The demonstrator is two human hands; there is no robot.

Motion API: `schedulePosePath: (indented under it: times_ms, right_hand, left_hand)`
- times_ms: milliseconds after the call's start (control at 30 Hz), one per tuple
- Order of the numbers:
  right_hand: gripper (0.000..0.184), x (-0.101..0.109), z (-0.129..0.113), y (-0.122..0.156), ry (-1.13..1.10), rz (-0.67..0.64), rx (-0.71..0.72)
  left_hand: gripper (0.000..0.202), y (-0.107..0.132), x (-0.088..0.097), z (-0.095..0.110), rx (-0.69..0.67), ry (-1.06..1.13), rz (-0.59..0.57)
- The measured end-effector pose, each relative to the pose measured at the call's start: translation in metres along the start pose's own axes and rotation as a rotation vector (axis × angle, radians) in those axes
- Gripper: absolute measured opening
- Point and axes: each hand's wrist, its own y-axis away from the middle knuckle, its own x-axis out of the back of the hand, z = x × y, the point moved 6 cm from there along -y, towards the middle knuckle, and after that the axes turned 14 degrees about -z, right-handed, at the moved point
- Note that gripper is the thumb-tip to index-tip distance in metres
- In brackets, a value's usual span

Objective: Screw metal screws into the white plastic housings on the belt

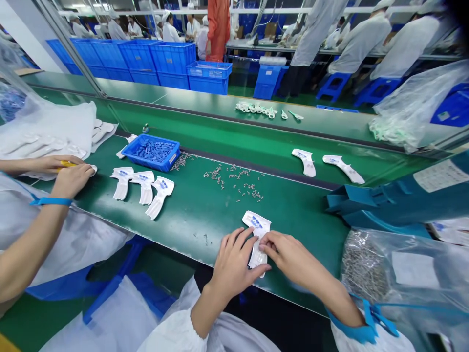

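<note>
A white pistol-shaped plastic shell half [261,222] with small blue parts in its top lies on the green work surface in front of me. My left hand [234,259] steadies it, fingertips along its left edge and thumb across its lower end. Over the shell's grip, my right hand [287,252] is closed in a pinch; whatever lies between its fingertips is too small or hidden to see. Loose small metal pieces, apparently screws or pins [251,190], are scattered just beyond the shell.
Three similar shells [142,186] and a blue tray [172,159] of small blue parts lie left. Two shells [304,161] sit on the conveyor belt. A bag of metal pieces [366,266] and teal bins [395,195] stand right. A co-worker's hands [71,178] work at far left.
</note>
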Motion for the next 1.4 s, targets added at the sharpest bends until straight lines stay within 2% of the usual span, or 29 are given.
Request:
schedulePosePath:
  times_ms: [100, 300, 467, 733, 933, 1167, 1300, 1400]
  right_hand:
    - [0.019, -0.003, 0.001, 0.000, -0.004, -0.009, -0.005]
    - [0.018, -0.003, 0.006, 0.002, 0.041, 0.060, -0.065]
    - [0.022, -0.004, 0.001, 0.005, -0.017, 0.024, -0.011]
    - [0.021, -0.004, 0.001, 0.005, 0.013, 0.041, -0.043]
    - [0.020, -0.003, -0.005, 0.006, -0.024, -0.011, -0.012]
    - [0.015, -0.007, -0.002, 0.006, 0.070, 0.041, -0.074]
    - [0.002, -0.006, 0.001, 0.007, 0.034, 0.081, -0.142]
    - [0.009, -0.005, 0.004, 0.005, 0.009, 0.087, -0.207]
  left_hand:
    - [0.058, 0.000, -0.001, -0.001, -0.004, 0.004, -0.004]
    - [0.057, 0.000, 0.000, -0.001, -0.010, 0.005, 0.000]
    - [0.058, -0.001, -0.002, -0.002, -0.002, 0.008, -0.015]
    - [0.057, 0.000, -0.004, -0.004, -0.010, 0.013, -0.004]
    - [0.056, -0.001, -0.003, -0.003, -0.008, 0.018, -0.011]
    - [0.056, -0.001, -0.003, -0.003, -0.009, 0.027, -0.011]
    - [0.054, -0.001, -0.004, -0.003, -0.014, 0.042, -0.004]
    - [0.054, 0.000, -0.004, -0.002, -0.017, 0.047, 0.001]
